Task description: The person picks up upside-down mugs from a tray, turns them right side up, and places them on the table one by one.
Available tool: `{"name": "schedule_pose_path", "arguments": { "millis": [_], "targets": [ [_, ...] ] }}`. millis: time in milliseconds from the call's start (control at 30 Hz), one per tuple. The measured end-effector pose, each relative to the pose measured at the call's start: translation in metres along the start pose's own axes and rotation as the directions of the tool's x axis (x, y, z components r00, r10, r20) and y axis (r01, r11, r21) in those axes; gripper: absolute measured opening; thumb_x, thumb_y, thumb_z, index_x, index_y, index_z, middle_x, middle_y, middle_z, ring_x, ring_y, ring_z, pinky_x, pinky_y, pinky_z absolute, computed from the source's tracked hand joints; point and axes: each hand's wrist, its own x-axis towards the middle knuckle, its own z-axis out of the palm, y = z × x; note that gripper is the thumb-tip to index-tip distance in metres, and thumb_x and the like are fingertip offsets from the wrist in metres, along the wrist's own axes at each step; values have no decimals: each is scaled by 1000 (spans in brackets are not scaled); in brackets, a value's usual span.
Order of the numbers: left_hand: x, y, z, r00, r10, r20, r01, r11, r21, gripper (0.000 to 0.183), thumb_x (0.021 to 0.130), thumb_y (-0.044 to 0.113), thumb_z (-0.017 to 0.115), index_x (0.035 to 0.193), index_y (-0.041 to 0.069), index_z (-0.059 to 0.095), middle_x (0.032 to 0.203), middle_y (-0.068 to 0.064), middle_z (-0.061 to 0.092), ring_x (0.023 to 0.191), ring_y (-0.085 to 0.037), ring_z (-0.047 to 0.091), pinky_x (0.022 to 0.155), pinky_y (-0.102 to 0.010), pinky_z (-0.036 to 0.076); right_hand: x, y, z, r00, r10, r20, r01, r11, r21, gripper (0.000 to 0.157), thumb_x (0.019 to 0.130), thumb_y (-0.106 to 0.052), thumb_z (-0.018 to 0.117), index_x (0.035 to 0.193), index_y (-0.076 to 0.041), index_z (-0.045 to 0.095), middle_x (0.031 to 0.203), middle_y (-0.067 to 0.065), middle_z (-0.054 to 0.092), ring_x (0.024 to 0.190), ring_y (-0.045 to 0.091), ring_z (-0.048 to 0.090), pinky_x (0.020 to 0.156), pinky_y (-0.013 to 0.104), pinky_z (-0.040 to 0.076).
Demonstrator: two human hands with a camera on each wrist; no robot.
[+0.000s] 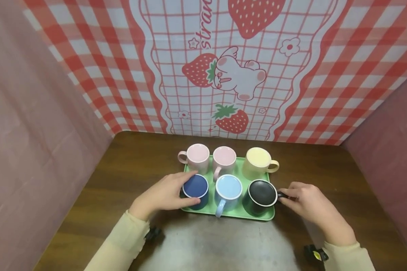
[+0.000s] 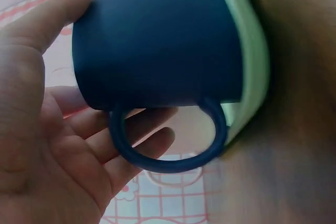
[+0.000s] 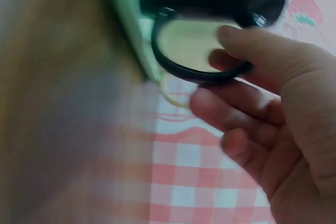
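Note:
On a green tray (image 1: 244, 216) several mugs stand upright in two rows. My left hand (image 1: 164, 192) spans the dark blue mug (image 1: 196, 187) at the front left, index finger by its far rim and thumb on its near side. The left wrist view shows the thumb at the rim of this dark blue mug (image 2: 157, 48), with the other fingers behind its handle. At the front right, my right hand (image 1: 308, 199) pinches the handle of the black mug (image 1: 262, 194). That black handle (image 3: 199, 74) passes between thumb and fingers in the right wrist view.
Between the two held mugs stands a light blue mug (image 1: 228, 188), handle toward me. Behind are a pink mug (image 1: 198, 155), a second pink mug (image 1: 224, 157) and a yellow mug (image 1: 258, 160). The wooden table (image 1: 122, 169) meets a strawberry-print cloth (image 1: 240, 71) at the back.

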Motion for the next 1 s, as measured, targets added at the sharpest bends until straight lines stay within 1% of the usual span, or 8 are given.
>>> {"name": "schedule_pose_path", "arguments": {
  "millis": [67,133,433,567,733,833,933,1000],
  "targets": [
    [2,0,-2,1000,-4,10,4,1000,-14,88,82,64,74,148,10,50,133,-5,63,110,-13,62,93,-35,55,2,1,-1,1000,13,27,-14,1000,17,24,66,-12,92,88,-10,81,72,-16,55,61,-5,43,51,14,37],
    [3,0,-3,1000,-5,22,6,1000,-26,88,81,63,75,147,10,50,133,-5,63,111,-13,61,94,-34,55,5,3,0,998,27,48,-29,999,37,25,63,-9,92,85,-12,81,72,-19,54,62,-7,42,51,13,37],
    [4,-5,-1,999,-22,46,26,996,-82,89,82,64,74,152,17,45,137,-5,60,115,-14,59,94,-35,54,7,5,0,998,43,43,-46,996,77,25,63,-8,92,84,-13,81,72,-19,54,61,-7,43,50,10,35],
    [5,-6,-2,998,-17,55,21,996,-86,91,82,66,73,153,17,43,140,-5,58,117,-14,59,96,-35,54,8,6,0,998,41,37,-43,996,72,25,63,-9,93,84,-14,81,71,-20,54,60,-7,42,50,10,35],
    [6,-6,-2,999,7,41,-4,997,-74,91,82,65,73,152,14,45,142,-5,57,119,-14,59,98,-35,53,10,3,-3,998,45,50,-47,998,35,23,64,-12,92,84,-16,81,69,-19,56,59,-7,42,49,12,36],
    [5,-6,-1,999,6,34,-4,998,-70,90,83,64,73,151,13,46,141,-5,58,117,-14,60,97,-35,53,11,-2,-6,988,119,99,-119,993,-3,21,66,-16,93,84,-19,82,71,-17,64,59,-7,47,50,17,41],
    [4,-6,0,999,-7,38,10,997,-72,90,82,64,74,151,12,47,139,-5,59,116,-14,60,96,-35,54,12,-6,-9,966,208,156,-207,978,-21,19,69,-20,93,85,-21,82,74,-15,70,61,-6,52,52,23,47],
    [4,-5,0,999,-15,45,18,997,-75,90,82,64,74,151,13,46,138,-5,60,115,-14,60,96,-35,54,11,-7,-10,963,217,162,-218,976,-12,20,69,-20,93,85,-20,82,75,-14,71,62,-6,53,52,23,48]
  ]
}}
